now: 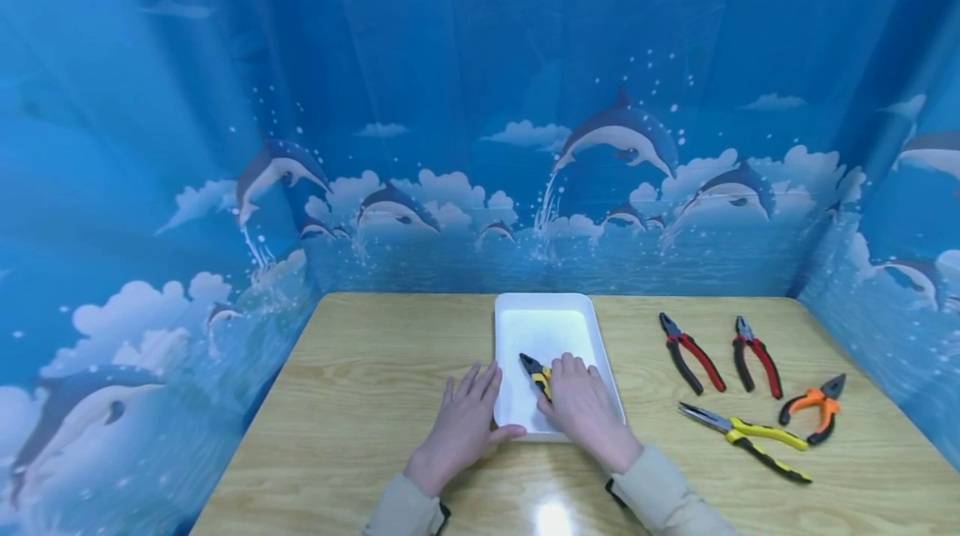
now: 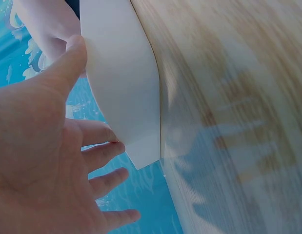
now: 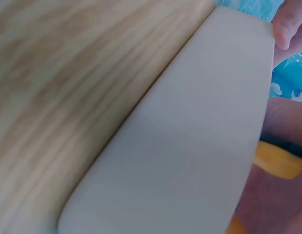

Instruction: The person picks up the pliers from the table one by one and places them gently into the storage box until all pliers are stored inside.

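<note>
- One pair of yellow-and-black pliers [image 1: 537,376] lies in the white tray [image 1: 543,301], partly under the right hand [image 1: 585,411], its dark nose toward 10 to 11 o'clock from that hand (12 being straight away from the person).
- Its long axis runs roughly from 11 to 5 o'clock, the handle end mostly hidden by the right hand, which is clearly the nearer one.
- The right hand's fingers look curled round the handles; its right-wrist view shows a yellow handle against the palm.
- The left hand [image 1: 463,428], at about 8 o'clock from the pliers, has fingers spread and fairly straight; thumb and index touch the tray's edge.
- The tray's walls surround the pliers, so its right wall stands between them and the tools on the table [image 1: 397,353].
- From the right hand, first red-and-black pliers [image 1: 676,338] and second red-and-black pliers [image 1: 742,342] lie between 2 and 3 o'clock, orange-and-black pliers [image 1: 823,398] at 3, and yellow long-nose pliers [image 1: 733,429] between 3 and 4.
</note>
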`<action>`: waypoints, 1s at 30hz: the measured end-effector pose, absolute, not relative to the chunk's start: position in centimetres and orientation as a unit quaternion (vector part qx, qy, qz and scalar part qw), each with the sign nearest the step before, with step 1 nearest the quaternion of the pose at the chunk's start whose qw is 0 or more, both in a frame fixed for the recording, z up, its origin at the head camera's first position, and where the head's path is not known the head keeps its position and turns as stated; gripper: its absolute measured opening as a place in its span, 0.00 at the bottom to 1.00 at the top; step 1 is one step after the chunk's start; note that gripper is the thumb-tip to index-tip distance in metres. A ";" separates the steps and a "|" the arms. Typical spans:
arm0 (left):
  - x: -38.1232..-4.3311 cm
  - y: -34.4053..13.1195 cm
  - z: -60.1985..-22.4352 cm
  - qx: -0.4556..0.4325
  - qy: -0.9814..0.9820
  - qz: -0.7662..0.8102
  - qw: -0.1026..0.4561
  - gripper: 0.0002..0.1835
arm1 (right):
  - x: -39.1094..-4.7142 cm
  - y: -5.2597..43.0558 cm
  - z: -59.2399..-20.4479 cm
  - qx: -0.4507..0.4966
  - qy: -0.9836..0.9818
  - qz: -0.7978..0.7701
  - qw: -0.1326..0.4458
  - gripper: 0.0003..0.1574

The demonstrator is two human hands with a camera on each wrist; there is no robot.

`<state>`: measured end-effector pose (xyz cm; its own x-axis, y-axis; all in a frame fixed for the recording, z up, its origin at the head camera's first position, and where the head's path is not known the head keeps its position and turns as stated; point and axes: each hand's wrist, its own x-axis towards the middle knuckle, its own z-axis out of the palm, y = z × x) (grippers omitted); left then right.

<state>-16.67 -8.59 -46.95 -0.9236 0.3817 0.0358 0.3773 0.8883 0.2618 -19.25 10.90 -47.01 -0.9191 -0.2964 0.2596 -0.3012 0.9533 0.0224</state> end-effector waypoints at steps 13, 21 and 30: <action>-16.7 -8.7 -47.0 0.206 0.968 0.142 -0.012 0.49 | -20.5 9.7 -46.8 0.124 -0.987 0.034 0.095 0.27; -16.6 -8.7 -47.1 0.204 0.969 0.142 -0.007 0.49 | -21.1 9.3 -47.4 0.092 -0.993 0.064 0.042 0.29; -16.7 -8.6 -47.1 0.202 0.969 0.140 -0.007 0.50 | -21.1 9.7 -47.3 0.087 -0.994 0.060 -0.001 0.33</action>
